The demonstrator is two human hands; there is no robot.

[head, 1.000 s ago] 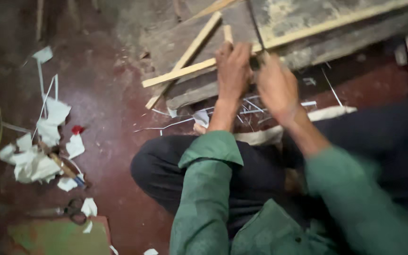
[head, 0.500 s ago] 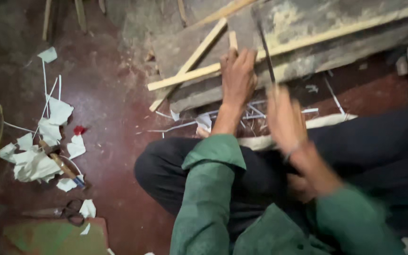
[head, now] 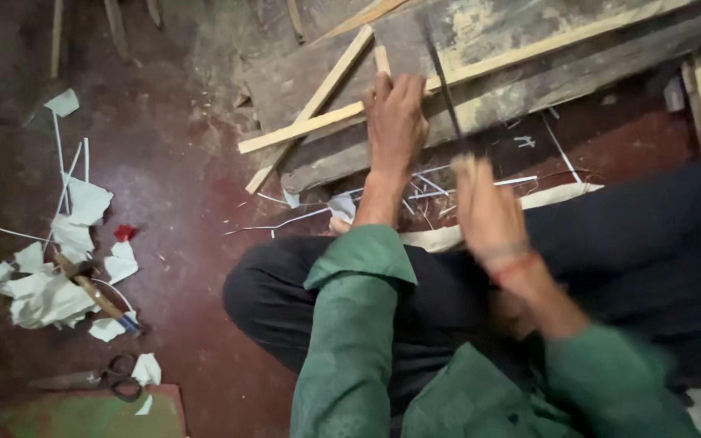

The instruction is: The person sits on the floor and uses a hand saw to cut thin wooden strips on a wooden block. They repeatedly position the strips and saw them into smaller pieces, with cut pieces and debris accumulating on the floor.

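Wooden stick (head: 383,63) stands pinned on the grey plank (head: 529,49) under the left hand (head: 395,122), fingers (head: 399,89) pressed together on it. Since a second ago the right hand (head: 488,215) has dropped back from the plank toward the lap, carrying the dark blade (head: 441,77); it is blurred, so whether its fingers clamp the handle I cannot tell. Pale slats (head: 310,122) cross just left of the fingers. White shavings (head: 432,191) lie below them; paper scraps (head: 50,276) and scissors (head: 107,377) sit far left on the floor (head: 180,203)

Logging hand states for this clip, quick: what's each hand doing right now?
Left hand: closed on a thin wooden strip, held against the plank.
Right hand: blurred; grips a thin dark blade.
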